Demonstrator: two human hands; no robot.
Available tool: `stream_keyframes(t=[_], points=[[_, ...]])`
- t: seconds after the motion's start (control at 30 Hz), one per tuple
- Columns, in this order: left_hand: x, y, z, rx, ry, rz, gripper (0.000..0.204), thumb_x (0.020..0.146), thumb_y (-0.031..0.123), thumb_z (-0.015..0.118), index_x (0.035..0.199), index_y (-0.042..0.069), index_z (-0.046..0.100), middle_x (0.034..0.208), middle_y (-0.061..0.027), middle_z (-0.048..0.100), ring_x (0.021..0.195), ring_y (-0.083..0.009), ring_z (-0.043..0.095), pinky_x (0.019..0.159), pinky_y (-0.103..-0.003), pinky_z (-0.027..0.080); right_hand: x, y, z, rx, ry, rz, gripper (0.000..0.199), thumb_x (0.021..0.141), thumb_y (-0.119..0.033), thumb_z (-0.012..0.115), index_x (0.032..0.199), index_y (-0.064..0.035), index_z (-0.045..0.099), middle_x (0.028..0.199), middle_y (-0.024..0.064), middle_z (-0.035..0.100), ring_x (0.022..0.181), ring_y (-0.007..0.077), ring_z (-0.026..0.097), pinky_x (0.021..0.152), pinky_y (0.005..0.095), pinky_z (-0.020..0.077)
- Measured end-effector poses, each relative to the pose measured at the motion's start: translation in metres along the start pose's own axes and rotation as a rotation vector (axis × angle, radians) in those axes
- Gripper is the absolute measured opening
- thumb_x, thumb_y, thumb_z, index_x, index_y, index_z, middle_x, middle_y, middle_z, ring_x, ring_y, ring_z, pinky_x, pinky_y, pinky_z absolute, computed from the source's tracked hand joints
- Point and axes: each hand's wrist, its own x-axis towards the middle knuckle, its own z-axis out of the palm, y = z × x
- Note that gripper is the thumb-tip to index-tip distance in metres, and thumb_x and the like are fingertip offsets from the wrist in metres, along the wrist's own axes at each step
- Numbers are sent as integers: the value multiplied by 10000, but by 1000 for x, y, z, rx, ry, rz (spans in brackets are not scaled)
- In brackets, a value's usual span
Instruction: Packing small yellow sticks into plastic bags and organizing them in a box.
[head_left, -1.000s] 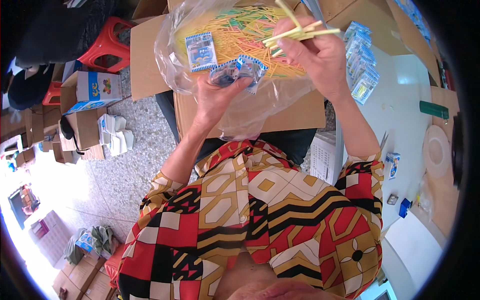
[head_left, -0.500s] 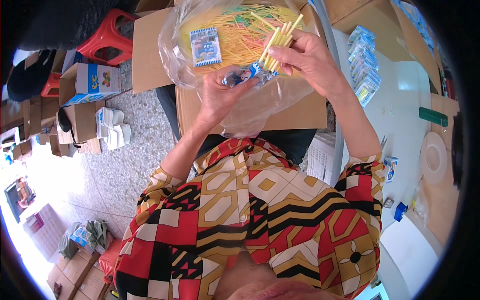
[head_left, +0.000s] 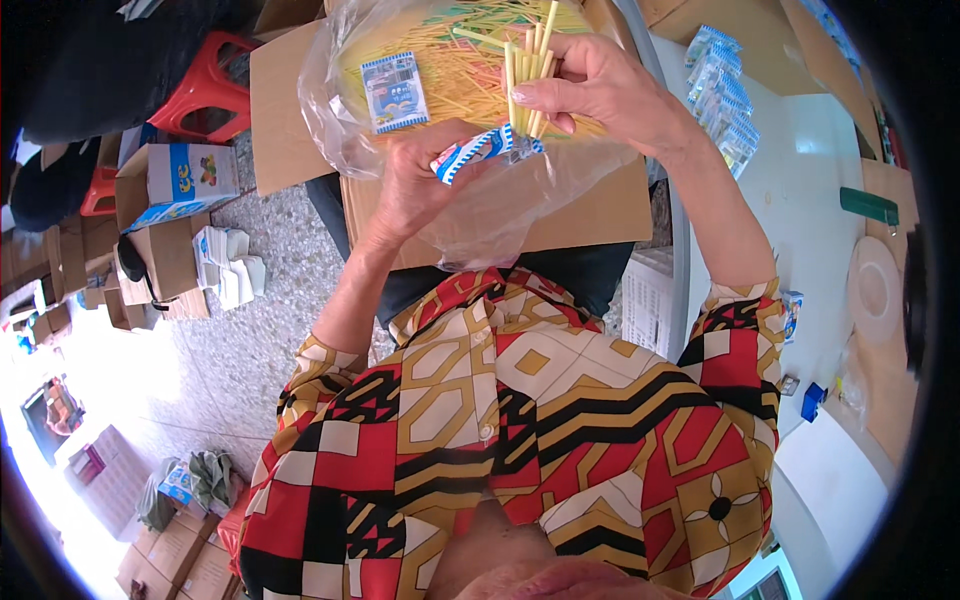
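My left hand (head_left: pixel 415 180) is closed around a small blue-and-white plastic packet (head_left: pixel 468 157), its mouth turned to the right. Between the thumb and fingers of my right hand (head_left: pixel 605 92) is a bunch of thin pale yellow sticks (head_left: pixel 528 78), fanned slightly at the top. Their lower ends meet the packet's mouth; how far they reach inside, I cannot tell. Beneath both hands, loose yellow, pink and green sticks (head_left: pixel 460 82) fill a clear plastic bag (head_left: pixel 335 115) in a cardboard box (head_left: pixel 590 225). A second blue-and-white packet (head_left: pixel 394 92) lies flat on the loose sticks.
On the pale table (head_left: pixel 790 220) at right, a row of filled packets (head_left: pixel 722 95) overlaps at the far end. A green tool (head_left: pixel 868 205), a tape roll (head_left: pixel 876 278) and a blue item (head_left: pixel 813 401) lie further right. Red stool (head_left: pixel 205 90) and cartons (head_left: pixel 190 180) stand left.
The sticks in my right hand have swung more upright and shifted slightly left. My left hand has turned the packet so its striped edge shows. The whole view has shifted a little.
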Motion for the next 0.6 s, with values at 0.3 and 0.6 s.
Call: stream_keyframes(t=[0.3, 0.6], points=[[1, 12, -3, 35, -61, 45, 137, 737, 75, 698, 845, 8, 647, 745, -48, 630, 658, -111, 561, 612, -243, 458, -7, 3, 2, -89, 66, -112, 192, 844, -167, 611, 978, -30, 601, 728, 3, 553, 572, 42, 453, 518, 184, 373], [-6, 8, 6, -206, -39, -197, 166, 759, 97, 706, 879, -8, 659, 728, -14, 639, 660, -42, 530, 609, -210, 454, -11, 9, 4, -68, 159, -184, 198, 849, -134, 600, 1010, -18, 603, 769, 5, 565, 594, 45, 459, 537, 184, 379]])
